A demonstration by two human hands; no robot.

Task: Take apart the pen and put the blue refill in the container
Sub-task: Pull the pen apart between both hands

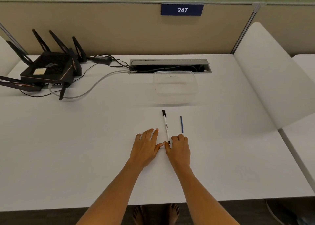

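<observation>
A white pen (165,125) with a black cap lies on the white desk, cap pointing away from me. A thin blue refill (181,124) lies loose just to its right. A clear plastic container (175,86) stands behind them. My left hand (146,145) rests flat on the desk left of the pen, fingers spread, thumb touching the pen's near end. My right hand (179,148) sits at that same end with fingers curled, pinching the pen's black tip against the desk.
A black router (49,69) with several antennas and its cables (95,86) occupy the back left. An open cable hatch (170,66) lies behind the container. A white side panel (265,81) rises at the right. The desk's front edge is near my elbows.
</observation>
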